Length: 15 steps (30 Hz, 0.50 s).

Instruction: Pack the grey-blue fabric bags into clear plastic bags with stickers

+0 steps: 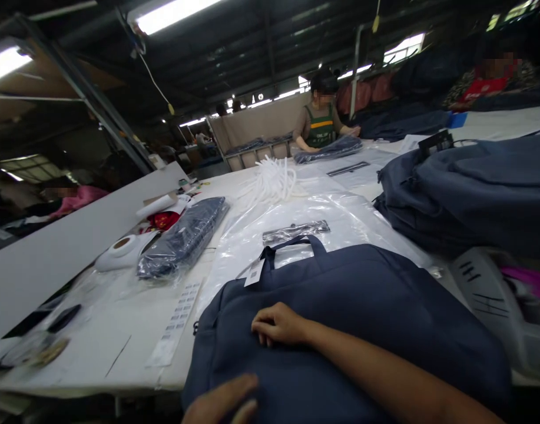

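A dark navy fabric bag (340,294) lies flat in front of me, its carry handle (296,242) pointing away. A white tag (254,272) with a printed code hangs near the base of the handle. My right hand (281,324) rests on the bag's upper face with its fingers curled in; whether anything is between them is hidden. At the lower edge, partly cut off and somewhat blurred, my left hand (221,400) touches the near left part of the bag with fingers stretched out. Beyond the bag lie clear plastic bags (344,215).
To the left are a plastic-wrapped navy bundle (184,238), a label sheet (175,324) and a white roll (123,250). White cords (274,179) are heaped farther back. More navy bags (481,188) and a grey bin (486,294) stand right. A co-worker (320,121) handles a wrapped bag across the table.
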### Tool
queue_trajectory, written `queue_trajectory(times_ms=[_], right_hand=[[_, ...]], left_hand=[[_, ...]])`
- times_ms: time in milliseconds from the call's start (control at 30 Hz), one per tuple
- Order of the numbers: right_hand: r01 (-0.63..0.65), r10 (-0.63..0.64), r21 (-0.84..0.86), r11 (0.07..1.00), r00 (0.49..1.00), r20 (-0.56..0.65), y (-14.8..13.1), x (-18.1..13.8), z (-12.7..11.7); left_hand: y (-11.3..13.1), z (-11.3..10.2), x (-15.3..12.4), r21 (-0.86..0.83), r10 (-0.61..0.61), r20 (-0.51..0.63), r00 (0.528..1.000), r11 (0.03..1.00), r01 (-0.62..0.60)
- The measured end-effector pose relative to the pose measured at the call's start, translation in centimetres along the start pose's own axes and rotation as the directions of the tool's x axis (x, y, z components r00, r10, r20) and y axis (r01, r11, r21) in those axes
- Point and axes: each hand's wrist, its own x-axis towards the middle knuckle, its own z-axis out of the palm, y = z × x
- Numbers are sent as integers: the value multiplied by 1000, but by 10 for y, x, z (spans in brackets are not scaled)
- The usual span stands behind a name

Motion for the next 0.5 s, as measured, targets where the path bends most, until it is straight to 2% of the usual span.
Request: queue_trajectory(times_ms=[33,67,100,200,267,367,500], right_hand=[[-4,4,39,999,1000,11,-3,0,-1],[-4,3,67,998,1000,16,-5,1,-3],[-3,1,82,997,1000,21,-7,2,-3],[-7,5,87,996,999,32,-11,2,-4],[-22,18,93,995,999,37,-11,1,-3],[-27,20,123,992,998,53,-9,1,-2],[-17,9,128,992,998,68,-9,4,-2]], left_hand=[[-2,-16,21,32,-208,-43,977,977,209],[-5,-30,46,50,-316,-88,945,946,321],[-9,-39,72,63,-373,-98,922,923,380],[-35,-40,142,65,-431,-33,902,899,433],[-62,-28,173,18,-509,91,856,860,510],[-101,-17,196,-70,-530,264,806,823,564],[-130,-30,209,-23,-453,320,832,874,485]])
